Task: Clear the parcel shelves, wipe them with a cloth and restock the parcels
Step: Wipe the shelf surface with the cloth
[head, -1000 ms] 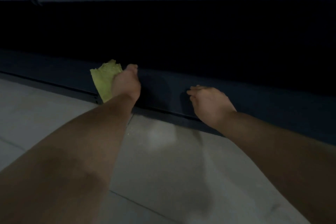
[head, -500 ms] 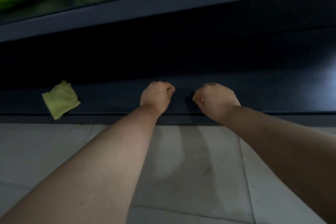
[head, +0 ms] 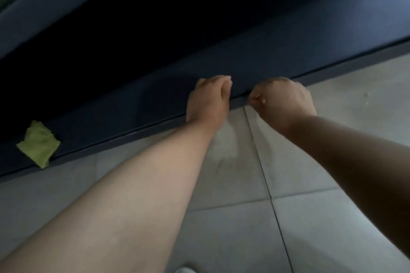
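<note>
Now the small yellow-green cloth (head: pixel 38 144) lies on the dark blue metal shelf (head: pixel 133 104), well off to the left. The left hand (head: pixel 208 99) and right hand (head: pixel 284 99) sit at the shelf's near edge, fingers curled, holding nothing. The left hand is nearer the cloth.

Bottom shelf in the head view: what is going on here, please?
A person reaches down to the dark bottom shelf with both bare arms stretched out. The left hand rests on the shelf near its front edge; the right hand is at that edge. Both have curled fingers and hold nothing visible. The green cloth lies on the shelf far to the left, untouched. No parcels show on this shelf, though its back is too dark to judge.
</note>
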